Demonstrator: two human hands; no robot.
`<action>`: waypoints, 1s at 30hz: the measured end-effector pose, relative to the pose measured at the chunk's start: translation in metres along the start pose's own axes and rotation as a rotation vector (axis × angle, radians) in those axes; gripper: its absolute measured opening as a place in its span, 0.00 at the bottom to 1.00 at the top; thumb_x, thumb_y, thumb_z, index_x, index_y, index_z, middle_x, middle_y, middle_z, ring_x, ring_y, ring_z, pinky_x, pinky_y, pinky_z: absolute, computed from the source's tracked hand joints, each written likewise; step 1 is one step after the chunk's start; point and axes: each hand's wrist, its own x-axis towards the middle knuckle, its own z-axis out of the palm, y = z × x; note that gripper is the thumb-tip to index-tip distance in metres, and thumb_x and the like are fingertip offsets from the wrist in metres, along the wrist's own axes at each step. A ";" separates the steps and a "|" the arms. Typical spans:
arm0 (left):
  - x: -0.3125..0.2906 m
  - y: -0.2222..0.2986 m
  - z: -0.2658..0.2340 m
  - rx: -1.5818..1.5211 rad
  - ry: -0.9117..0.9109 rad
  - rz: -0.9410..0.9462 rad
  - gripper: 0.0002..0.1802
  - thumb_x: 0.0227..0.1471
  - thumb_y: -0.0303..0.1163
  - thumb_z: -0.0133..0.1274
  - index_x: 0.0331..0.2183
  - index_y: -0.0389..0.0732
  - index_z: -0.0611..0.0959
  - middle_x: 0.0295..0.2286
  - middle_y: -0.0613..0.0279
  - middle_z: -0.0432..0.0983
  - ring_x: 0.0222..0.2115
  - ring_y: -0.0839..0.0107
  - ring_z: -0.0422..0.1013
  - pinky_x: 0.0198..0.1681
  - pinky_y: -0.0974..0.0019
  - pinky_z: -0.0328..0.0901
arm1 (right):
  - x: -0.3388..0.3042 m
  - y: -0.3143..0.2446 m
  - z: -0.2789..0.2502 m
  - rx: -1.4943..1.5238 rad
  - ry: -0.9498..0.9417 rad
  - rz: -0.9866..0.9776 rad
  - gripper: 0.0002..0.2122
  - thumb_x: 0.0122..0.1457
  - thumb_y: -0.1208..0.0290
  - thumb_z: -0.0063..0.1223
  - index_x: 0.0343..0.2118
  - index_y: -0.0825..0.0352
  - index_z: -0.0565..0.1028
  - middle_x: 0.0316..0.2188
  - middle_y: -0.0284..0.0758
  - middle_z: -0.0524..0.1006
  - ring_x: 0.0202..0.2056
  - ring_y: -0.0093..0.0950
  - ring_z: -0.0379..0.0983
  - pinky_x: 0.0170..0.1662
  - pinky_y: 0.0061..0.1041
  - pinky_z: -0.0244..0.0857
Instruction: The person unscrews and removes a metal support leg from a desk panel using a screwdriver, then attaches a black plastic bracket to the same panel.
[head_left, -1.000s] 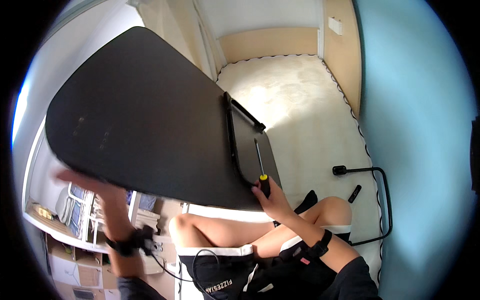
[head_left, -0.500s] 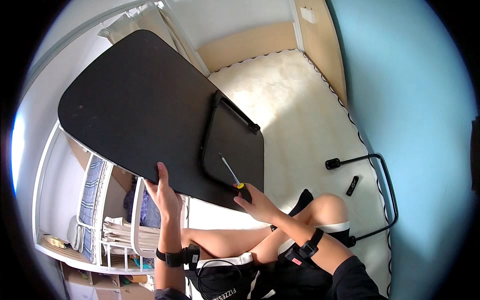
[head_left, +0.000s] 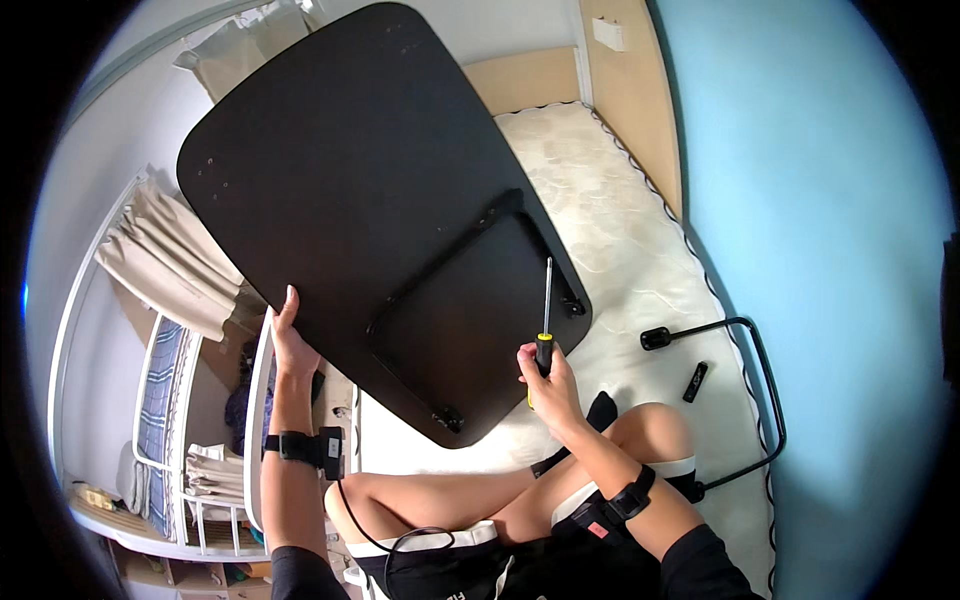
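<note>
Clock directions are read about the centre of the view. Nearest, at 6 o'clock: the person's crossed bare legs point(head_left: 455, 487) in black shorts with white trim point(head_left: 470, 535). A black strap point(head_left: 303, 449) with a small box circles the left forearm; a similar one point(head_left: 615, 500) is on the right. The right hand point(head_left: 552, 385), toward 5 o'clock, has its fingers wrapped round the black-and-yellow handle of a metal-shafted screwdriver point(head_left: 545, 340). Shaft points to 12 o'clock, in front of the board; tip contact cannot be told. The left hand point(head_left: 294, 345), between 8 and 9 o'clock, pinches the edge of a large black round-cornered board point(head_left: 350, 170), thumb on the dark face, fingers hidden behind. Board is held tilted, spreading from centre toward 11 o'clock; a black tubular folding leg point(head_left: 432, 272) lies against its near half. Between 3 and 4 o'clock, a loose black U-shaped tubular leg point(head_left: 776, 400) lies on the cream mattress point(head_left: 640, 250), a small black oblong object point(head_left: 696, 382) between its arms. Farther: pale blue wall point(head_left: 810, 190) at 2 to 3 o'clock, beige curtain point(head_left: 170, 260) toward 9, light wooden end panel point(head_left: 530, 82) near 12.
</note>
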 end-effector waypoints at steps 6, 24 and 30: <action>0.034 -0.025 -0.031 -0.037 -0.025 -0.114 0.27 0.54 0.41 0.49 0.51 0.36 0.67 0.45 0.54 0.69 0.48 0.61 0.65 0.52 0.59 0.60 | 0.006 -0.018 -0.007 0.265 0.040 0.401 0.10 0.59 0.63 0.52 0.36 0.64 0.69 0.33 0.29 0.71 0.34 0.19 0.70 0.36 0.20 0.66; 0.192 -0.155 -0.043 0.058 -0.013 -0.499 0.21 0.54 0.45 0.50 0.41 0.37 0.77 0.36 0.60 0.76 0.36 0.67 0.71 0.42 0.69 0.65 | 0.020 -0.015 -0.005 0.473 -0.054 0.706 0.10 0.60 0.64 0.49 0.35 0.64 0.66 0.30 0.30 0.70 0.30 0.19 0.71 0.35 0.18 0.64; 0.202 -0.228 -0.055 0.119 -0.017 -0.555 0.23 0.52 0.45 0.52 0.42 0.35 0.76 0.37 0.58 0.75 0.37 0.66 0.71 0.43 0.68 0.65 | 0.023 -0.008 -0.005 0.395 -0.138 0.826 0.07 0.62 0.66 0.45 0.36 0.65 0.66 0.31 0.30 0.70 0.32 0.19 0.69 0.35 0.19 0.62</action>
